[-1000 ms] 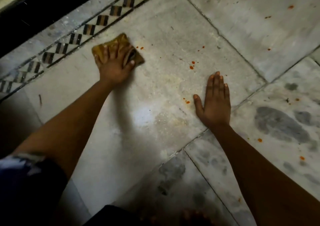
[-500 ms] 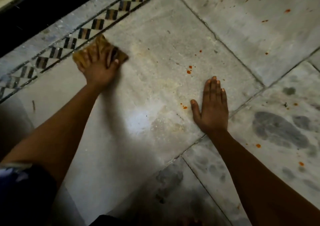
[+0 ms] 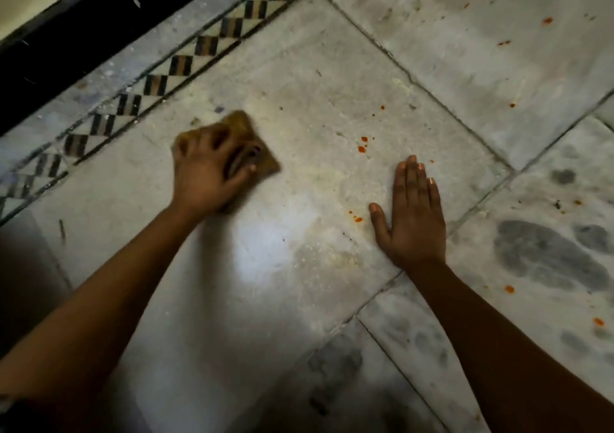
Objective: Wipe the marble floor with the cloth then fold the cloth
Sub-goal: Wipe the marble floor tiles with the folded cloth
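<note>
Left hand [image 3: 207, 175], fingers curled round the cloth [image 3: 262, 156], scrubs the marble floor [image 3: 299, 299] near its patterned border [image 3: 181, 65]; right hand [image 3: 412, 216] braces flat, fingers straight. Firm overlapping strokes should reach the orange spots [image 3: 362, 145].

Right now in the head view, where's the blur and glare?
Head view: left hand and cloth are motion-blurred; right hand is sharp; a bright glare patch sits on the marble floor; lower corners are dark.
</note>
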